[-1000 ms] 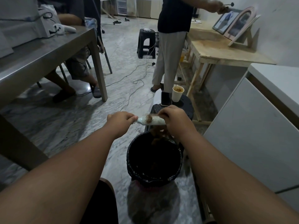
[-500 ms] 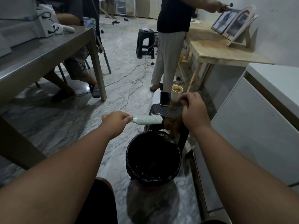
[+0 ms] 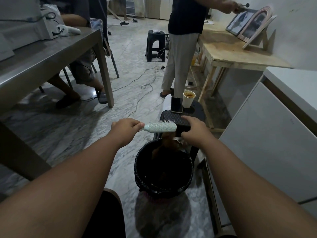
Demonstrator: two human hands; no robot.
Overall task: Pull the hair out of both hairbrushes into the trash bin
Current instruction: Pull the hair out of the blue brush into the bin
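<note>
Mint hairbrush (image 3: pixel 160 127): horizontal, head rightward, bristles up | left hand (image 3: pixel 126 128): fisted on handle | right hand (image 3: pixel 194 131): apparently pinching brown hair (image 3: pixel 169 143) over trash bin (image 3: pixel 145 184)

The right hand (image 3: pixel 194 131) hid whatever its fingers held. The trash bin (image 3: pixel 163 188) interior was too dark to read.

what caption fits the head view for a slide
Left hand holds a pale hairbrush while right hand drops hair into the trash bin.
</note>
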